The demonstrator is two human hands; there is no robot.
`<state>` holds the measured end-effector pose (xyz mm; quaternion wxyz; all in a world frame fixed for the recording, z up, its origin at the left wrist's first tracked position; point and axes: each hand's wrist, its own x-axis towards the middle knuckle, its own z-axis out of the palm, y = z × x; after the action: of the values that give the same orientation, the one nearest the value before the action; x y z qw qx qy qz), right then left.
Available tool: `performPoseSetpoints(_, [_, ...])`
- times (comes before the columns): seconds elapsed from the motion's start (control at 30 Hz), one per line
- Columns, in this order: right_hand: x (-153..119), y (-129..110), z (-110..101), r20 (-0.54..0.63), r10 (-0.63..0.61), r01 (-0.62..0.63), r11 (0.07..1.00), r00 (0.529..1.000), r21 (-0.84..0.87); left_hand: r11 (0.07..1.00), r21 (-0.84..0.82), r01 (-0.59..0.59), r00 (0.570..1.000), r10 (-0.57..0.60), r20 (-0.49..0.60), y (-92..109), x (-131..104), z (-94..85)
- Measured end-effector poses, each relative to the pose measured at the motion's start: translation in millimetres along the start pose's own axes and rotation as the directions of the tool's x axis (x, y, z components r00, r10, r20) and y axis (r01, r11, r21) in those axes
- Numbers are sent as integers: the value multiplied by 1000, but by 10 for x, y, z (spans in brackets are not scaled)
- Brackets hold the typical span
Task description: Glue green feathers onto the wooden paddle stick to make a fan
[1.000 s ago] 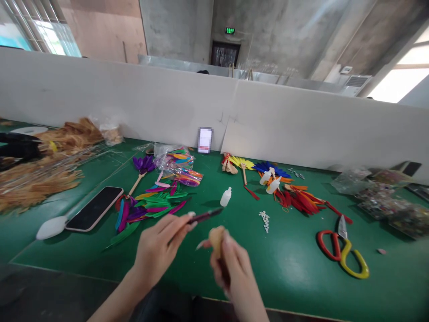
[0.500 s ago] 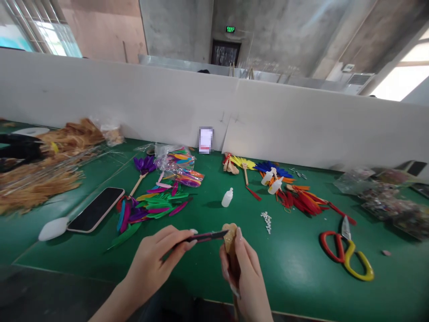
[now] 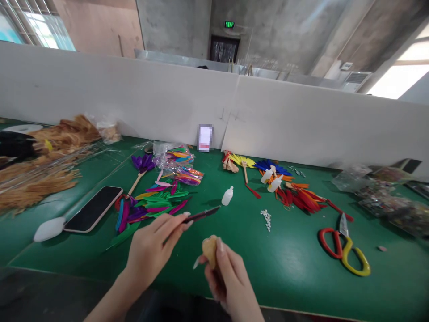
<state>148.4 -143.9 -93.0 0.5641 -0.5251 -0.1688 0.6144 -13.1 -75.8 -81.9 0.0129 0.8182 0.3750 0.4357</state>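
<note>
My left hand [image 3: 150, 252] pinches a slim utility knife [image 3: 203, 214] with a dark blade, its tip pointing right and slightly up above the table. Lower and to the right, my right hand [image 3: 229, 277] is closed around a light wooden fan handle [image 3: 210, 250]. The rounded, lobed head of the handle shows above my fingers, and the rest is hidden by the hand. Knife and handle are apart. Just beyond the blade tip stands a small white squeeze bottle [image 3: 227, 196]. A small heap of white beads [image 3: 266, 218] lies to the right.
Colourful feathers [image 3: 157, 201] and a phone [image 3: 95, 209] lie left. Behind are a purple feather fan [image 3: 142, 163] and bagged feathers [image 3: 182, 163]. Red feathers [image 3: 303, 199], two more bottles [image 3: 275, 183] and red-and-yellow scissors [image 3: 345, 246] lie right. A white partition [image 3: 150, 103] borders the back.
The knife tip has come away from the wooden head and moved up and left. My right hand has lowered and shifted left, tilting the handle.
</note>
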Motion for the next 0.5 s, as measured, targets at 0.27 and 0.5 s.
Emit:
performPoseSetpoints(0.27, [-28,-174,-9,114,-85,91,994,990,-53,986,-87,142,989,-137,58,38,-20,-62])
performPoseSetpoints(0.5, [90,-126,-126,41,-372,374,918,927,-128,986,-73,151,981,-141,133,129,-151,-38])
